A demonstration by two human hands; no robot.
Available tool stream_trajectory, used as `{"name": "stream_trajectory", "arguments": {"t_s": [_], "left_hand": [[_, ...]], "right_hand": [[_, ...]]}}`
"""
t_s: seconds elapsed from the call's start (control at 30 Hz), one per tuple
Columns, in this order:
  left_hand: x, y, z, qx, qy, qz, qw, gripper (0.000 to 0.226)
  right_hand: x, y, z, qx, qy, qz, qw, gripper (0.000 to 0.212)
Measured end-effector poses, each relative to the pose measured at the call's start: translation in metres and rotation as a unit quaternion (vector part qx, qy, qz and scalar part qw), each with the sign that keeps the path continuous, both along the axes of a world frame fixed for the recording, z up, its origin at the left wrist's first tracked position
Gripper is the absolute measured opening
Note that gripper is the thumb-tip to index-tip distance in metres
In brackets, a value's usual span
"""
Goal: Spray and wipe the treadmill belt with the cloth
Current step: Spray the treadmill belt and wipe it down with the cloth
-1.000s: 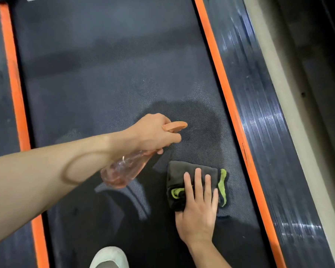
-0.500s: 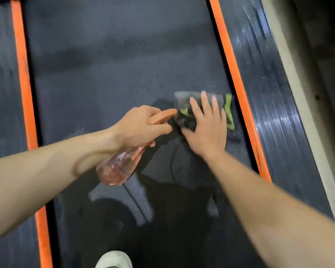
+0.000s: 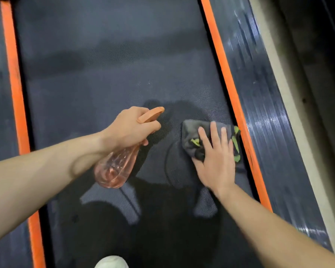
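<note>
The left grip [image 3: 131,128] holds the pink spray bottle [image 3: 114,169] in the middle. The right grip [image 3: 216,161] lies flat, fingers spread, on the gray cloth [image 3: 190,136], pressing it on the treadmill belt [image 3: 104,74] by the right orange stripe [image 3: 226,84].

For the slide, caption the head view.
Right hand presses a grey-green cloth on the treadmill belt while left hand aims a spray bottle.

Cloth [image 3: 193,136] on treadmill belt [image 3: 104,74] against right rail [image 3: 230,89], spray bottle [image 3: 116,167] to its left
</note>
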State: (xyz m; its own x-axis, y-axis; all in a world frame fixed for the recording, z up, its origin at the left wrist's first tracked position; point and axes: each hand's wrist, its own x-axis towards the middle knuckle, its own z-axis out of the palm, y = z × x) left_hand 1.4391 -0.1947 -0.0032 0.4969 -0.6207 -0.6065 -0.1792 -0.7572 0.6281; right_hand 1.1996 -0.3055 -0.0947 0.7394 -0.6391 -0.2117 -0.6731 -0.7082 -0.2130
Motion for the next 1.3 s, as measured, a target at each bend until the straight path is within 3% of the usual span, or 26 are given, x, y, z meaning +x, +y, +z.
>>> {"name": "stream_trajectory", "arguments": {"t_s": [0.1, 0.2, 0.27, 0.4, 0.5, 0.7, 0.93, 1.1, 1.2, 1.3], "left_hand": [[0.001, 0.003, -0.003, 0.004, 0.004, -0.013, 1.000, 0.034], [0.003, 0.007, -0.002, 0.012, -0.002, -0.014, 1.000, 0.048], [0.006, 0.011, -0.001, 0.025, -0.005, -0.011, 1.000, 0.051], [0.005, 0.020, -0.004, 0.053, 0.004, -0.026, 0.998, 0.028], [0.001, 0.028, -0.005, 0.058, 0.004, -0.036, 0.998, 0.025], [0.002, 0.050, -0.002, 0.070, -0.034, -0.053, 0.996, 0.023], [0.004, 0.083, 0.000, 0.097, -0.002, -0.054, 0.994, 0.025], [0.011, 0.100, 0.002, 0.076, -0.025, 0.001, 0.997, 0.027], [0.015, 0.114, 0.005, 0.119, -0.032, -0.011, 0.992, 0.024], [0.022, 0.133, 0.004, 0.110, -0.004, 0.039, 0.993, 0.026]], "right_hand": [[0.081, -0.053, -0.007, -0.001, -0.020, 0.006, 1.000, 0.078], [0.126, -0.077, -0.007, 0.010, -0.023, -0.024, 0.999, 0.073], [0.114, -0.056, -0.005, 0.005, -0.019, -0.034, 0.999, 0.071], [0.034, 0.028, 0.003, -0.013, 0.006, -0.034, 0.999, 0.080], [-0.005, 0.073, 0.000, -0.014, 0.055, -0.047, 0.997, 0.087], [-0.014, 0.119, 0.002, 0.003, 0.082, -0.088, 0.993, 0.104], [-0.019, 0.151, -0.001, 0.002, 0.090, -0.083, 0.992, 0.112], [-0.008, 0.159, -0.002, 0.008, 0.067, -0.056, 0.996, 0.103], [0.013, 0.156, 0.003, 0.011, 0.039, 0.003, 0.999, 0.088], [0.058, 0.125, 0.003, 0.003, 0.023, 0.069, 0.997, 0.086]]}}
